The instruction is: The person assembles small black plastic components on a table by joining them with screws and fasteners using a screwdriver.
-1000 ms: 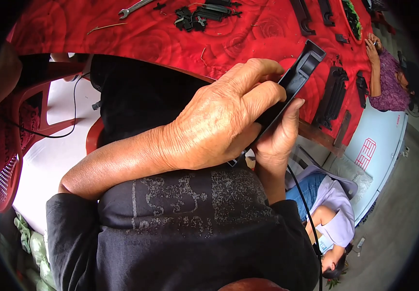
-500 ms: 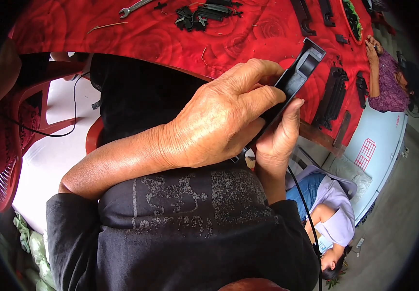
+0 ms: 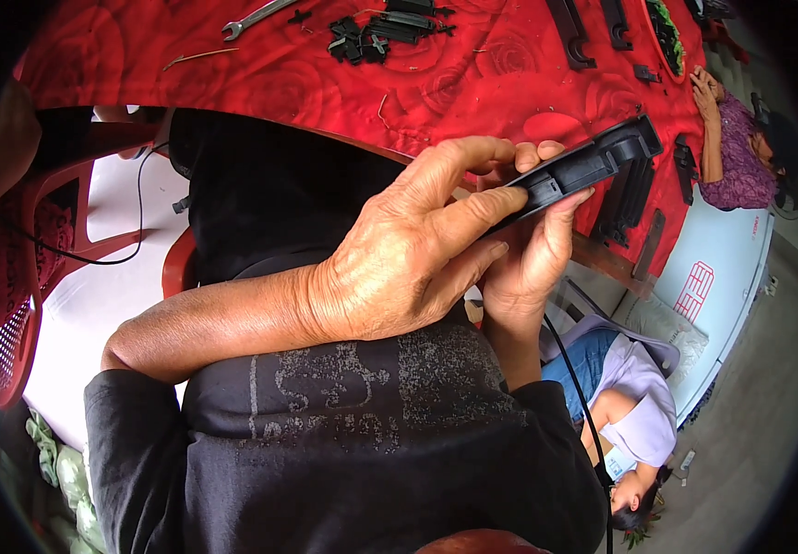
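Both hands hold a long black plastic part [image 3: 593, 162] in front of my chest, just below the edge of a red table. My left hand [image 3: 399, 263] reaches across from the left and covers the part's near end, with the thumb and fingers closed over it. My right hand [image 3: 533, 254] comes up from below, supports the part from underneath, and is partly hidden behind the left hand. The part's far end sticks out to the upper right, clear of both hands.
A red rose-patterned cloth [image 3: 260, 83] covers the table, with a wrench [image 3: 256, 17] and several black plastic parts [image 3: 380, 32] on it. More black parts [image 3: 630, 194] lie at the right. One person in purple [image 3: 740, 157] sits at the far right, another [image 3: 630, 415] at lower right. A red chair [image 3: 11, 305] stands left.
The black part has dropped a little toward the lower right and lies flatter. Both hands keep their hold on it.
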Demonstrator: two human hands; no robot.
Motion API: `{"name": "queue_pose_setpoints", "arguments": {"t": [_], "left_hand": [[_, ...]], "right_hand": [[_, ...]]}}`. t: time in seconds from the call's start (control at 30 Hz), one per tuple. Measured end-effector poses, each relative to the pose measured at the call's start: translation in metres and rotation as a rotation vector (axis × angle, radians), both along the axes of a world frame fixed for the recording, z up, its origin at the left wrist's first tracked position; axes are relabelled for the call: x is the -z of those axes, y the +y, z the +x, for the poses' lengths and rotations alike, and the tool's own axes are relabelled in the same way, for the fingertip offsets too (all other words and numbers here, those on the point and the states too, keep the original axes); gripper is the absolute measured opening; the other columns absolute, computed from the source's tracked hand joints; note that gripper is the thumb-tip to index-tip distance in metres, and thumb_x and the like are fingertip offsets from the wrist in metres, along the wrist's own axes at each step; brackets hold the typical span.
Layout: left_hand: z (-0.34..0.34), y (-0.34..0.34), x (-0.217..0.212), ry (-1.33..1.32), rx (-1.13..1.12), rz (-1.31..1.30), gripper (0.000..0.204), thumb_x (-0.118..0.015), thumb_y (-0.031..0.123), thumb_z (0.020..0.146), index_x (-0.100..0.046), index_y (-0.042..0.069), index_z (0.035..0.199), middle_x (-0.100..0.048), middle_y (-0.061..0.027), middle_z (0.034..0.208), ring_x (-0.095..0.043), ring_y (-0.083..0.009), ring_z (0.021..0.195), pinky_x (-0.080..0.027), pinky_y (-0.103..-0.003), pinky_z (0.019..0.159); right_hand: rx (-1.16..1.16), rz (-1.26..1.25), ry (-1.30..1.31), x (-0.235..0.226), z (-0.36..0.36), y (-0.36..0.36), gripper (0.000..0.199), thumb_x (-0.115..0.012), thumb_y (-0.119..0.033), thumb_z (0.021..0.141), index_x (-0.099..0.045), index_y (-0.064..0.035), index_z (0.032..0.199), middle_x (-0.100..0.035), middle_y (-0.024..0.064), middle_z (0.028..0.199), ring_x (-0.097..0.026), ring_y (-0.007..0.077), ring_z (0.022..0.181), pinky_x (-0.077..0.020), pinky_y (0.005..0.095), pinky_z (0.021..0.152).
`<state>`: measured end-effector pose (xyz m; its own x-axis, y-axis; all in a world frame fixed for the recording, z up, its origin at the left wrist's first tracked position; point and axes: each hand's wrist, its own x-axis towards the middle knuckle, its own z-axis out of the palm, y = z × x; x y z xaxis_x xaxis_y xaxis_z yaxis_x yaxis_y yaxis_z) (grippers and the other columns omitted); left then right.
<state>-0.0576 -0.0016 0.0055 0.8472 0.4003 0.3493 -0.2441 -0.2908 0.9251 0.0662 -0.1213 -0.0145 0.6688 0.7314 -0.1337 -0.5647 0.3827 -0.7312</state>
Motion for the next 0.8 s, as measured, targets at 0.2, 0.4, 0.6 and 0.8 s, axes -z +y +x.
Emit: {"name": "queue_pose_setpoints", "arguments": {"t": [0.2, 0.4, 0.6, 0.8], "left_hand": [[0.001, -0.014, 0.000, 0.058, 0.031, 0.066, 0.076, -0.074, -0.002, 0.074, -0.042, -0.001, 0.143, -0.036, -0.0255, 0.147, -0.042, -0.0426, 0.135, -0.042, -0.046, 0.108], [0.004, -0.013, -0.002, 0.045, 0.059, 0.017, 0.074, -0.076, 0.001, 0.075, -0.044, -0.001, 0.141, -0.035, -0.0254, 0.148, -0.042, -0.0418, 0.134, -0.041, -0.047, 0.108], [0.001, -0.008, -0.005, 0.067, 0.074, 0.070, 0.072, -0.076, 0.002, 0.075, -0.048, 0.003, 0.141, -0.036, -0.0252, 0.147, -0.043, -0.0417, 0.132, -0.043, -0.048, 0.105], [0.005, -0.004, -0.001, -0.019, 0.048, 0.117, 0.066, -0.075, 0.001, 0.077, -0.051, 0.004, 0.138, -0.041, -0.0243, 0.143, -0.050, -0.0384, 0.126, -0.047, -0.045, 0.100]], "right_hand": [[0.076, -0.030, -0.008, 0.003, -0.001, -0.001, 0.057, -0.068, -0.045, 0.092, -0.052, -0.0023, 0.126, -0.055, 0.0068, 0.112, -0.053, 0.0203, 0.109, -0.0428, 0.0357, 0.100], [0.018, 0.025, -0.040, 0.000, -0.003, -0.003, 0.053, -0.064, -0.047, 0.094, -0.050, -0.0058, 0.123, -0.051, 0.0055, 0.114, -0.051, 0.0191, 0.110, -0.0450, 0.0367, 0.098], [-0.019, 0.058, 0.037, 0.001, -0.005, -0.005, 0.052, -0.063, -0.049, 0.094, -0.050, -0.0062, 0.122, -0.050, 0.0041, 0.112, -0.051, 0.0180, 0.108, -0.0486, 0.0357, 0.097], [0.005, 0.046, 0.139, 0.005, -0.009, -0.011, 0.055, -0.063, -0.049, 0.094, -0.053, -0.0062, 0.126, -0.055, 0.0056, 0.119, -0.053, 0.0192, 0.117, -0.0478, 0.0371, 0.100]]}}
